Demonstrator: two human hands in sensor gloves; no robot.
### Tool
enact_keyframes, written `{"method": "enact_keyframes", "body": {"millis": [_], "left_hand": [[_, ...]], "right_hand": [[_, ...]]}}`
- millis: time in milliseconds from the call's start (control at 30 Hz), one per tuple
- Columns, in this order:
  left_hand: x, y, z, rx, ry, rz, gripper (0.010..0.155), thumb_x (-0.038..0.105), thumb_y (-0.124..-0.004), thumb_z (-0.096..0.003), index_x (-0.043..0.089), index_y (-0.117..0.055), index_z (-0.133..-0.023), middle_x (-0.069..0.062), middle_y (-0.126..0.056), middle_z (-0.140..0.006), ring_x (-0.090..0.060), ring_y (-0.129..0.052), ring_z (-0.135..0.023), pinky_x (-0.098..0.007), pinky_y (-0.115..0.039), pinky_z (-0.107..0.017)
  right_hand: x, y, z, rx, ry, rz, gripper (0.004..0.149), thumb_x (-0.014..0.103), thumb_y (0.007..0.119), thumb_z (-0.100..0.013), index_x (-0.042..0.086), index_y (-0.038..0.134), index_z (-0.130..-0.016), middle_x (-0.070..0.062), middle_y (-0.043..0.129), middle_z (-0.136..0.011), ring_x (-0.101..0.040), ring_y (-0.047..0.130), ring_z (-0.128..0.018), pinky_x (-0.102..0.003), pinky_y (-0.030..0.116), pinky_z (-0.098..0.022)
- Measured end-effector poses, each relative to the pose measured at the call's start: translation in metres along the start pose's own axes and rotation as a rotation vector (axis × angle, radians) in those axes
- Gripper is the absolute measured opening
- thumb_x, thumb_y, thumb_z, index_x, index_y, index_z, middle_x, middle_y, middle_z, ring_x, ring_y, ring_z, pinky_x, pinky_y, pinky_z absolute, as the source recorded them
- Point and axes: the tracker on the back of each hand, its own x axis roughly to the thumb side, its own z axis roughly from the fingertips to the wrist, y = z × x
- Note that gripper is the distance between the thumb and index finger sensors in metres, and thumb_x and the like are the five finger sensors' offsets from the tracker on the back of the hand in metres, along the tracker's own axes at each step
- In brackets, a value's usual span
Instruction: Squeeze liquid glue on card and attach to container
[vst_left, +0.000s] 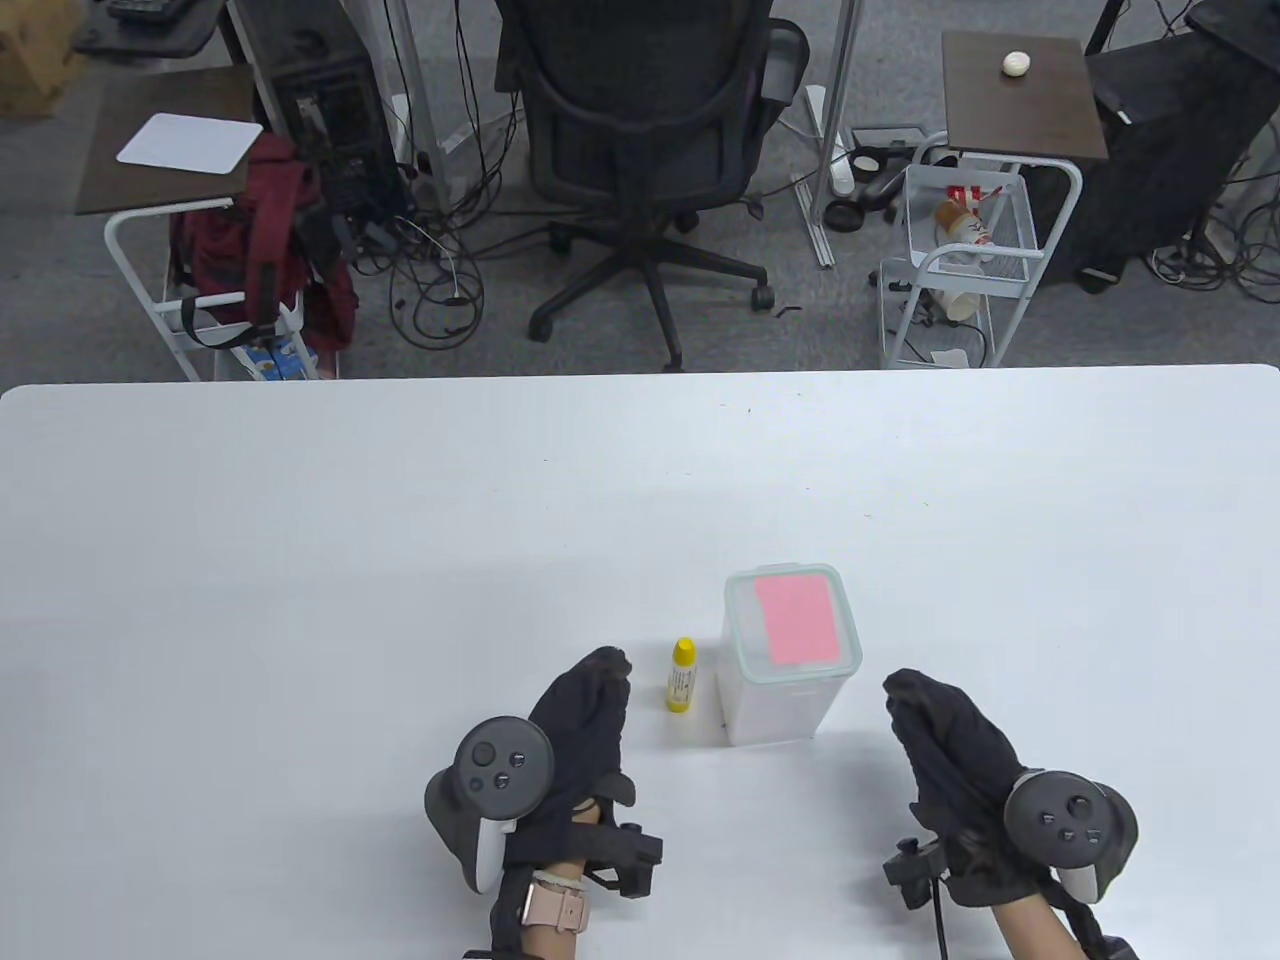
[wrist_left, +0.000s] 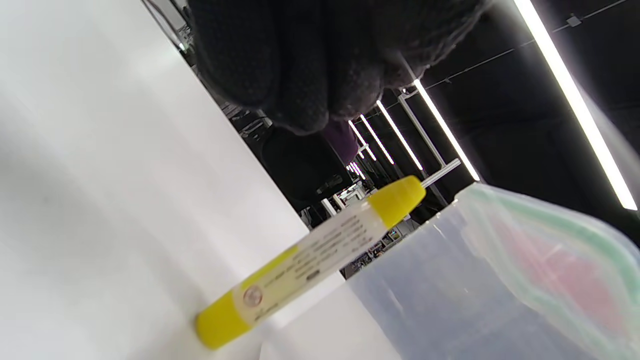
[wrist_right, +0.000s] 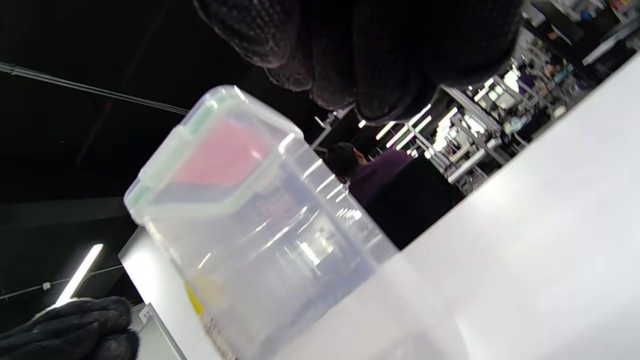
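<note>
A clear plastic container (vst_left: 785, 690) stands upright on the white table (vst_left: 300, 560), with a pink card (vst_left: 795, 620) lying on its green-rimmed lid. A small yellow-capped glue bottle (vst_left: 682, 676) stands just left of it. My left hand (vst_left: 590, 700) rests on the table left of the bottle, empty, apart from it. My right hand (vst_left: 925, 715) rests right of the container, empty, apart from it. The left wrist view shows the bottle (wrist_left: 310, 260) and container (wrist_left: 475, 300). The right wrist view shows the container (wrist_right: 260, 235) and card (wrist_right: 220, 155).
Beyond the table's far edge stand an office chair (vst_left: 640, 130), two small side tables with white frames (vst_left: 170, 160) (vst_left: 1020, 95), and cables on the floor.
</note>
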Motion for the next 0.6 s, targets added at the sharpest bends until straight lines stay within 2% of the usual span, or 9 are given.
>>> {"method": "enact_keyframes", "body": {"millis": [133, 300, 367, 400, 433, 467, 500, 567, 600], "left_hand": [[0.014, 0.014, -0.009, 0.09, -0.041, -0.063, 0.041, 0.045, -0.074, -0.0528, 0.036, -0.073, -0.093, 0.011, -0.091, -0.085, -0.016, -0.098, -0.075, -0.029, -0.085, -0.06], [0.022, 0.02, -0.019, 0.167, -0.069, -0.131, 0.042, 0.047, -0.073, -0.0527, 0.036, -0.073, -0.094, 0.01, -0.09, -0.087, -0.017, -0.096, -0.078, -0.03, -0.083, -0.062], [0.019, 0.019, -0.021, 0.169, -0.066, -0.188, 0.047, 0.05, -0.072, -0.0522, 0.037, -0.07, -0.097, 0.01, -0.086, -0.093, -0.019, -0.092, -0.085, -0.032, -0.08, -0.066], [0.016, 0.017, -0.022, 0.153, -0.079, -0.22, 0.054, 0.053, -0.073, -0.0509, 0.036, -0.065, -0.101, 0.008, -0.081, -0.099, -0.021, -0.087, -0.092, -0.034, -0.076, -0.071], [0.013, 0.015, -0.023, 0.142, -0.084, -0.237, 0.061, 0.056, -0.073, -0.0493, 0.038, -0.058, -0.106, 0.007, -0.074, -0.107, -0.023, -0.077, -0.101, -0.038, -0.068, -0.077], [0.009, 0.011, -0.024, 0.113, -0.083, -0.268, 0.07, 0.06, -0.073, -0.0468, 0.04, -0.049, -0.11, 0.008, -0.063, -0.116, -0.023, -0.064, -0.111, -0.042, -0.057, -0.083], [0.007, 0.008, -0.026, 0.082, -0.089, -0.287, 0.078, 0.064, -0.072, -0.0449, 0.044, -0.04, -0.112, 0.01, -0.049, -0.123, -0.023, -0.046, -0.119, -0.048, -0.043, -0.086], [-0.001, -0.001, -0.031, -0.035, -0.089, -0.369, 0.086, 0.072, -0.069, -0.0413, 0.055, -0.022, -0.111, 0.019, -0.02, -0.129, -0.02, -0.004, -0.12, -0.05, -0.01, -0.085], [-0.003, -0.003, -0.032, -0.061, -0.083, -0.414, 0.088, 0.075, -0.068, -0.0398, 0.058, -0.016, -0.109, 0.021, -0.009, -0.127, -0.016, 0.007, -0.117, -0.048, -0.001, -0.082]], "right_hand": [[0.004, -0.015, -0.017, -0.088, -0.053, 0.103, 0.037, 0.03, 0.065, -0.063, 0.015, 0.069, -0.097, -0.012, 0.079, -0.088, -0.031, 0.089, -0.063, -0.043, 0.08, -0.048], [0.0, -0.016, -0.038, -0.145, -0.063, 0.229, 0.037, 0.031, 0.065, -0.063, 0.016, 0.068, -0.097, -0.012, 0.078, -0.089, -0.032, 0.087, -0.065, -0.044, 0.079, -0.05], [-0.007, -0.012, -0.043, -0.151, -0.047, 0.299, 0.039, 0.032, 0.064, -0.063, 0.015, 0.068, -0.099, -0.014, 0.076, -0.092, -0.034, 0.086, -0.068, -0.046, 0.077, -0.052], [-0.011, -0.01, -0.045, -0.138, -0.03, 0.332, 0.043, 0.034, 0.062, -0.064, 0.013, 0.066, -0.101, -0.017, 0.073, -0.095, -0.037, 0.084, -0.071, -0.049, 0.076, -0.055], [-0.014, -0.008, -0.047, -0.11, -0.025, 0.352, 0.049, 0.036, 0.062, -0.064, 0.011, 0.063, -0.106, -0.021, 0.068, -0.101, -0.043, 0.079, -0.078, -0.054, 0.071, -0.06], [-0.019, -0.005, -0.048, -0.061, -0.002, 0.386, 0.055, 0.04, 0.06, -0.065, 0.011, 0.055, -0.112, -0.024, 0.055, -0.11, -0.047, 0.069, -0.09, -0.059, 0.061, -0.069], [-0.022, -0.004, -0.049, -0.028, 0.015, 0.402, 0.061, 0.045, 0.058, -0.066, 0.014, 0.046, -0.117, -0.025, 0.04, -0.118, -0.051, 0.053, -0.101, -0.064, 0.046, -0.077], [-0.033, 0.001, -0.049, 0.051, 0.061, 0.434, 0.067, 0.052, 0.054, -0.066, 0.023, 0.029, -0.121, -0.023, 0.016, -0.124, -0.054, 0.025, -0.111, -0.07, 0.023, -0.08], [-0.037, 0.002, -0.05, 0.075, 0.073, 0.44, 0.069, 0.055, 0.052, -0.065, 0.026, 0.022, -0.121, -0.022, 0.007, -0.124, -0.055, 0.015, -0.112, -0.071, 0.014, -0.079]]}}
